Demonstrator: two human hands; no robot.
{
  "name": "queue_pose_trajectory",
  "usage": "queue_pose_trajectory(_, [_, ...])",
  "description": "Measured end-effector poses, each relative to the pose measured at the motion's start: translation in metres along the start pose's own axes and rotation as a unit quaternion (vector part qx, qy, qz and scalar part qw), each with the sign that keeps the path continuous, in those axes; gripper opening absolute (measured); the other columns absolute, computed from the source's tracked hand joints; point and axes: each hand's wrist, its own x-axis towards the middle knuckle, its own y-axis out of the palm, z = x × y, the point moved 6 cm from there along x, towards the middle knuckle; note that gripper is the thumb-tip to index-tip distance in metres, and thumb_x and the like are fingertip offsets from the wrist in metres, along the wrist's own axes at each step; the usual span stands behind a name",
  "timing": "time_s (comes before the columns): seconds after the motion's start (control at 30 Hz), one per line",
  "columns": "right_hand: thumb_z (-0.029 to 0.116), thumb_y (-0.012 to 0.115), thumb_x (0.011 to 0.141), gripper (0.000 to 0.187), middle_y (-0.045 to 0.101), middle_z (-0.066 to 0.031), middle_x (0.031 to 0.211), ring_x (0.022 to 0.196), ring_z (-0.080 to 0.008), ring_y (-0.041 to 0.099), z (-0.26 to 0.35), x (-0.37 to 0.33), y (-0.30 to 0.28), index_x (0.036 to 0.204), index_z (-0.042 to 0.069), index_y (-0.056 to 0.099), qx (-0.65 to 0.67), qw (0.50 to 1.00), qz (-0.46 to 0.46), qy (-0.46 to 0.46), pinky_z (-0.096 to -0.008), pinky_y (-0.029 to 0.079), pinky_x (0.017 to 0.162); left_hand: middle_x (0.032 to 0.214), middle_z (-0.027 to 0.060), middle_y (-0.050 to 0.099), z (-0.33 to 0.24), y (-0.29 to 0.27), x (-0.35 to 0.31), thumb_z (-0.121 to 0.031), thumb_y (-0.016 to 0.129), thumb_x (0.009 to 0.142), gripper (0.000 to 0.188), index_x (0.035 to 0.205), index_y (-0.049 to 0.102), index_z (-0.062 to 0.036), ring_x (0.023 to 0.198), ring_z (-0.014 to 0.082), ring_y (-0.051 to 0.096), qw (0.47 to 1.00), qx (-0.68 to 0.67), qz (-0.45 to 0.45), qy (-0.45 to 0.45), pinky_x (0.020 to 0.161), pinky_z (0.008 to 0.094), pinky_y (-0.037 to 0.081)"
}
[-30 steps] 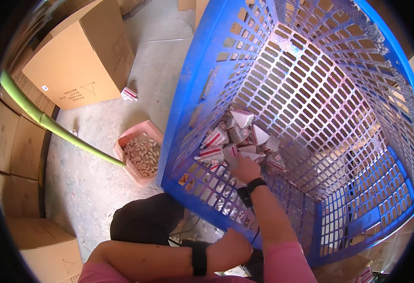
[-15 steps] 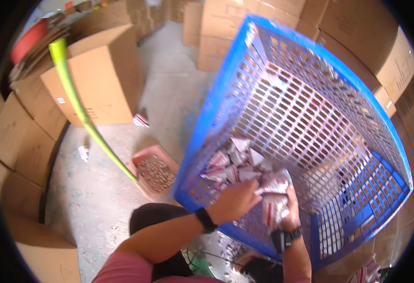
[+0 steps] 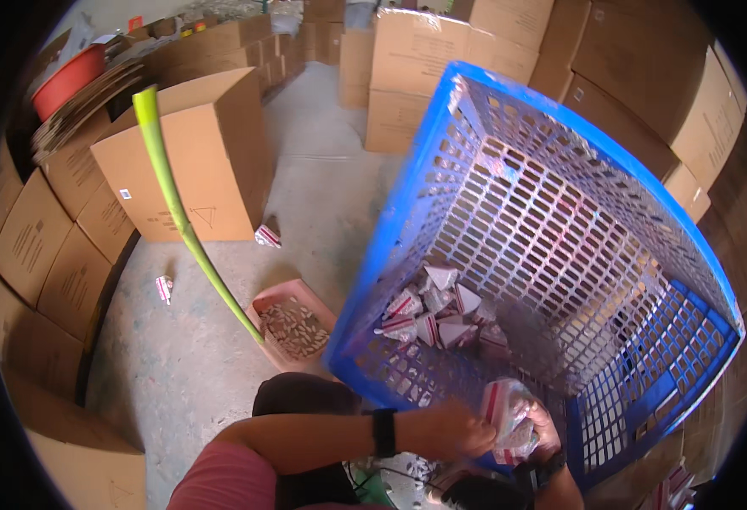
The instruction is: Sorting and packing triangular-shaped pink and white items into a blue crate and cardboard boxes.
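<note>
My right hand (image 3: 546, 429) is closed around small clear packets with red stripes (image 3: 502, 404), held over the near side of a large blue plastic basket (image 3: 394, 204). Beside them, with its fingertips at the packets' left edge, is my left hand (image 3: 450, 432); motion smears its fingers, so its grip is unclear. Several more triangular packets (image 3: 443, 316) lie piled in the basket's lower left part. The basket has slotted walls and is open toward me.
Left of the basket lies a pink dustpan (image 3: 318, 297) with pale pellets and a long green handle (image 3: 173, 191). Loose packets (image 3: 267, 236) lie on the floor. A big carton (image 3: 178, 170) stands beyond; stacked cartons (image 3: 420, 59) line the back, left and right. A red basin (image 3: 71, 81) sits far left.
Both hands have drawn back toward me, away from the pile, with packets in the right hand. The view has shifted slightly, so the surroundings sit lower in the picture.
</note>
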Motion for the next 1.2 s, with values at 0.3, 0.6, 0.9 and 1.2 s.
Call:
queue_pose_trajectory(0.3, [0.054, 0.047, 0.082, 0.051, 0.056, -0.0021, 0.081, 0.072, -0.0135, 0.055, 0.034, 0.07, -0.038, 0.103, 0.008, 0.053, 0.192, 0.959, -0.118, -0.172, -0.0271, 0.046, 0.064, 0.08, 0.0044, 0.054, 0.082, -0.008, -0.005, -0.02, 0.046, 0.086, 0.021, 0.092, 0.055, -0.0021, 0.063, 0.0102, 0.053, 0.827, -0.464, -0.109, -0.299, 0.053, 0.0238, 0.043])
queue_pose_trajectory(0.6, [0.052, 0.046, 0.084, 0.054, 0.057, -0.0078, 0.102, 0.089, -0.0205, 0.056, 0.027, 0.089, -0.023, 0.114, 0.007, 0.047, 0.238, 0.932, -0.113, -0.247, -0.0346, 0.046, 0.079, 0.073, 0.0018, 0.052, 0.073, 0.018, 0.001, -0.04, 0.04, 0.09, 0.038, 0.087, 0.054, -0.0041, 0.059, 0.0081, 0.05, 0.743, -0.522, -0.104, -0.405, 0.047, 0.0203, 0.039])
queue_pose_trajectory(0.9, [0.052, 0.043, 0.085, 0.053, 0.058, -0.0082, 0.098, 0.082, -0.018, 0.057, 0.019, 0.101, -0.015, 0.113, 0.006, 0.049, 0.266, 0.934, -0.047, -0.234, -0.0319, 0.049, 0.071, 0.055, 0.0007, 0.043, 0.065, 0.026, 0.003, -0.037, 0.038, 0.093, 0.04, 0.071, 0.049, -0.0053, 0.045, 0.0074, 0.039, 0.702, -0.585, -0.083, -0.398, 0.041, 0.0208, 0.03])
queue_pose_trajectory(1.2, [0.023, 0.069, 0.072, 0.063, 0.052, -0.0146, 0.112, 0.105, -0.0225, 0.049, 0.072, 0.059, 0.066, 0.127, 0.008, 0.042, -0.46, 0.773, -0.081, -0.428, -0.033, 0.041, 0.089, 0.043, -0.0011, 0.038, 0.087, 0.033, -0.015, -0.03, 0.049, 0.084, 0.037, 0.053, 0.043, -0.011, 0.033, 0.0082, 0.033, 0.709, -0.497, -0.098, -0.49, 0.032, 0.0229, 0.021])
